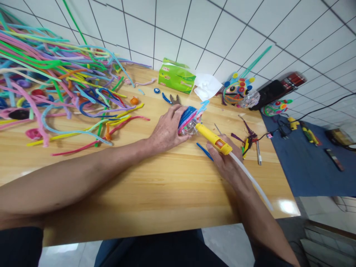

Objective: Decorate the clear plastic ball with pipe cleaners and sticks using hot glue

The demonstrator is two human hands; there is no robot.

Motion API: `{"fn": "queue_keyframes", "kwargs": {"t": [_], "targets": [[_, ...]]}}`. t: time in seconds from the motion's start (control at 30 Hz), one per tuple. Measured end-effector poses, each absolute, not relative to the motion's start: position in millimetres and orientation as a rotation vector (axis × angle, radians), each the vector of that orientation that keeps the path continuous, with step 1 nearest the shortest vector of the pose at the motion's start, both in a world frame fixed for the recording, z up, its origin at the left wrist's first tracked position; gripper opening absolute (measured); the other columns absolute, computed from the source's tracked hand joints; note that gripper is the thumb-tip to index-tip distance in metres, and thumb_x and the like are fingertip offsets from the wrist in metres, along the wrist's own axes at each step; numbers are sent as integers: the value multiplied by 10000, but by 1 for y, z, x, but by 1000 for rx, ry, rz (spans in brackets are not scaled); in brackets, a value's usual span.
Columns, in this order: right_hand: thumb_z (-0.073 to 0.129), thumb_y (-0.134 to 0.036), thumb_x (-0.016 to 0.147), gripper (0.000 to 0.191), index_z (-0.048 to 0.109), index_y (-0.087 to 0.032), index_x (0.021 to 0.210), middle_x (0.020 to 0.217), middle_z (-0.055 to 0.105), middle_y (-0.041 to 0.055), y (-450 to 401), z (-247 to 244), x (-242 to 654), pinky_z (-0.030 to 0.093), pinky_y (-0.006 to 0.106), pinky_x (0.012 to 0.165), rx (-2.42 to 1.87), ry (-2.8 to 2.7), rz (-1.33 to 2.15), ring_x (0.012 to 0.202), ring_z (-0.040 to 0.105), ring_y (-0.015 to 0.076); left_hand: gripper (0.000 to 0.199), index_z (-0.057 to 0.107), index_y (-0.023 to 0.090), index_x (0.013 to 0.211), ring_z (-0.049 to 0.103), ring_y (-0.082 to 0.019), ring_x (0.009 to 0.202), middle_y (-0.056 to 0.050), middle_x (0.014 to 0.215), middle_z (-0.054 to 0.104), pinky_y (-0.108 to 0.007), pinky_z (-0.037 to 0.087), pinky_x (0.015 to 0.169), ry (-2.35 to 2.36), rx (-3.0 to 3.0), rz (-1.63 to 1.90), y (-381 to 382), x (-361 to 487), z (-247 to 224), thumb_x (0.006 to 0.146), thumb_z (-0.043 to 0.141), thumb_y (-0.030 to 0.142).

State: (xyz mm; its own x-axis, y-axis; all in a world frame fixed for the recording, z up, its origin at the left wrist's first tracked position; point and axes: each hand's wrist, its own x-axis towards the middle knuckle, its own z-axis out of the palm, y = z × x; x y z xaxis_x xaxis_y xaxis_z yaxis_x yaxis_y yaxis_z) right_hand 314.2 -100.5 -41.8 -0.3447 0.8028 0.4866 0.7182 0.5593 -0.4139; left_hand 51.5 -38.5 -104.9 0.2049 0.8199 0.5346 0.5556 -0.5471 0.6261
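Note:
My left hand (pixel 170 128) is closed round a small craft piece (pixel 187 118) wrapped in blue and pink pipe cleaners, with a clear, faceted part showing at its lower side. A light-blue loop sticks out at its upper right. In my right hand (pixel 226 157) is a yellow hot glue gun (pixel 214 139), a long white glue stick trailing from its back end. The gun's nozzle points at the craft piece and is close to it; whether they touch I cannot tell. A short blue pipe cleaner (pixel 205 151) lies beside my right hand.
Pipe cleaners (pixel 55 74) in many colours heap at the left. Pliers (pixel 174 99), a blue button (pixel 157 90), a green tissue pack (pixel 177 76) and a decorated craft figure (pixel 238 90) stand or lie toward the wall. A pen (pixel 259 152) and a black cord (pixel 314 107) are at the right.

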Motion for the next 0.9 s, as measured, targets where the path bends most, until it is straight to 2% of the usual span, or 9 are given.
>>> {"fn": "queue_keyframes", "kwargs": {"t": [0.17, 0.37, 0.9], "targets": [[657, -467, 1140, 188, 703, -299, 1068, 940, 796, 71, -100, -43, 314, 636, 416, 733, -1233, -2136, 143, 820, 767, 273, 1022, 444, 262, 1682, 560, -453, 1610, -204, 1684, 540, -666, 566, 1307, 1307, 2176, 1252, -38, 51, -104, 811, 969, 367], [675, -442, 1134, 130, 697, -319, 1098, 955, 801, 61, -101, -44, 312, 615, 419, 700, -1210, -2122, 109, 813, 768, 279, 1020, 433, 265, 1682, 556, -452, 1614, -203, 1691, 532, -665, 562, 1306, 1299, 2180, 1235, -37, 50, -104, 817, 958, 393], [652, -421, 1138, 104, 697, -329, 1119, 992, 823, 75, -102, -43, 313, 651, 441, 742, -1215, -2150, 165, 874, 796, 296, 999, 450, 270, 1676, 566, -448, 1605, -199, 1680, 544, -668, 577, 1296, 1292, 2167, 1262, -37, 50, -105, 829, 962, 401]]}}
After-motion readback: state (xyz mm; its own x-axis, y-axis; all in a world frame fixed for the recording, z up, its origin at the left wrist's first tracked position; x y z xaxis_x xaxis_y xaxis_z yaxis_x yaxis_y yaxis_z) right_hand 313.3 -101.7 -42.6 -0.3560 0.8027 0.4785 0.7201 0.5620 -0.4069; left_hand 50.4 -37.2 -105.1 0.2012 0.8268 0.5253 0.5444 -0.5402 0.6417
